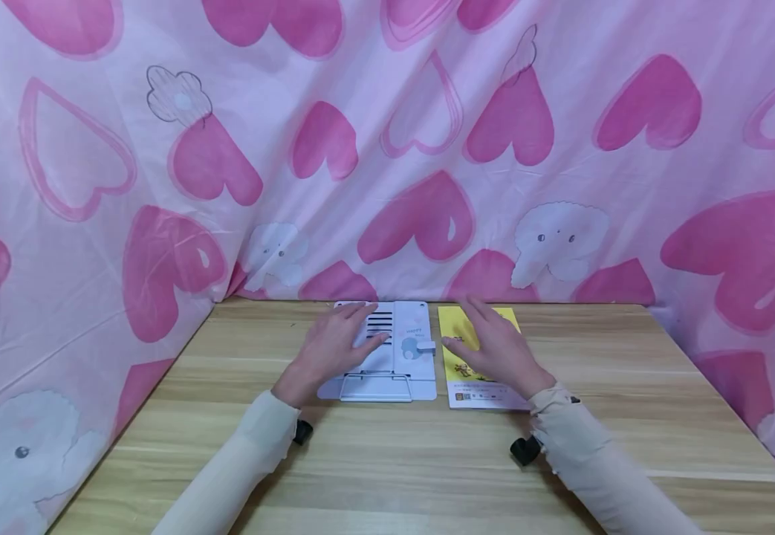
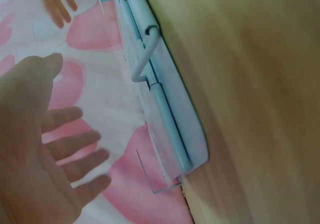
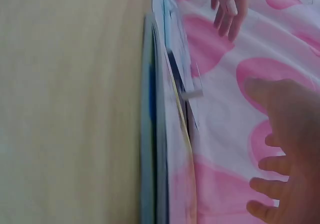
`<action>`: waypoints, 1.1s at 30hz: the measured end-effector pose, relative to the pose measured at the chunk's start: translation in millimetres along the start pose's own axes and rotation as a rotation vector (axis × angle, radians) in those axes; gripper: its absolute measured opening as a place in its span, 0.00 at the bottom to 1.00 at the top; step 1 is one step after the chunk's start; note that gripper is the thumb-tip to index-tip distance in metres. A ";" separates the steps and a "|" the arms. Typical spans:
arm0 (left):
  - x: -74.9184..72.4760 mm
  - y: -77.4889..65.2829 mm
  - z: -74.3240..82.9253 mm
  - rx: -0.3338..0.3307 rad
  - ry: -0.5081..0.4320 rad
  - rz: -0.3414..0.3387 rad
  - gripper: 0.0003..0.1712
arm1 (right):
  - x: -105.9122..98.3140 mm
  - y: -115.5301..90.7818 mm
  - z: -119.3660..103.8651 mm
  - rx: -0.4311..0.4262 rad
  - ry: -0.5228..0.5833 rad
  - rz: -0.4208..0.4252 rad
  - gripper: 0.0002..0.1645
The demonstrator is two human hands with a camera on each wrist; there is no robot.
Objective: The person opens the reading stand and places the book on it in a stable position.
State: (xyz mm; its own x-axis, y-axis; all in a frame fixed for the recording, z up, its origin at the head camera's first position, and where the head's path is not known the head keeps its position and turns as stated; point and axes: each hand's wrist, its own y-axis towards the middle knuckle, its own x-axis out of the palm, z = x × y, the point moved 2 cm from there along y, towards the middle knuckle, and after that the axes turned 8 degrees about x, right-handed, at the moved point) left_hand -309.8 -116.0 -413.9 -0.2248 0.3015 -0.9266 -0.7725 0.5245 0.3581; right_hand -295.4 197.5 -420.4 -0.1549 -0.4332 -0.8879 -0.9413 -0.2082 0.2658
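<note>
A pale folding book stand [image 1: 416, 319] lies flat on the table, with dark slots, a small elephant print and a wire support [image 1: 377, 397] along its near side. Above its left part hovers my left hand [image 1: 330, 342], fingers extended and holding nothing. To the right lies a book [image 1: 481, 399] with a yellow cover and a white lower strip. My right hand [image 1: 499, 351] hangs over that book with fingers spread, hiding part of the cover. The left wrist view shows the stand's edge [image 2: 165, 119] apart from the fingers. In the right wrist view, the book's page edges [image 3: 160, 134] appear edge-on.
The wooden table [image 1: 387, 468] carries the stand and book near its far edge. A pink heart-patterned cloth [image 1: 414, 89] hangs behind the table and along both sides. A small pale clip [image 1: 426, 347] sticks out from the stand's right side towards the book.
</note>
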 end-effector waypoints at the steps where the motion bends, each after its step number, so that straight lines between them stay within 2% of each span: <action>1: 0.9 -0.1 0.1 0.002 -0.025 -0.005 0.40 | 0.9 -0.8 -2.6 -0.002 0.023 0.000 0.54; 5: 4.4 -1.1 0.3 -0.020 -0.108 -0.045 0.35 | 6.8 -5.1 -13.8 0.006 0.097 -0.007 0.45; 9: 5.9 -2.0 1.3 -0.025 -0.131 -0.073 0.31 | 15.4 -9.4 -25.0 0.000 0.163 -0.039 0.38; 14: 6.6 -3.8 3.8 0.009 -0.180 -0.118 0.21 | 25.3 -14.4 -38.6 -0.003 0.250 -0.121 0.35; 19: 7.8 -5.6 7.1 0.043 -0.210 -0.155 0.14 | 30.9 -17.5 -51.6 -0.028 0.267 -0.171 0.31; 25: 6.1 -7.5 8.9 0.097 -0.226 -0.219 0.11 | 36.9 -21.8 -61.0 -0.035 0.306 -0.239 0.18; 29: 0.0 -9.8 11.6 0.084 -0.292 -0.291 0.14 | 41.9 -22.9 -62.6 -0.028 0.313 -0.298 0.12; 33: -4.9 -11.6 15.6 0.072 -0.365 -0.370 0.17 | 44.3 -22.0 -64.6 0.000 0.327 -0.341 0.11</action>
State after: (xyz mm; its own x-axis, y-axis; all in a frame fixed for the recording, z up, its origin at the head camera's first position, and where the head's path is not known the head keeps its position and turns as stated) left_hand -290.5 -111.1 -411.7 0.2872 0.3365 -0.8968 -0.7151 0.6983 0.0330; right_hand -262.2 126.1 -441.4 0.2655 -0.5938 -0.7595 -0.9222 -0.3862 -0.0204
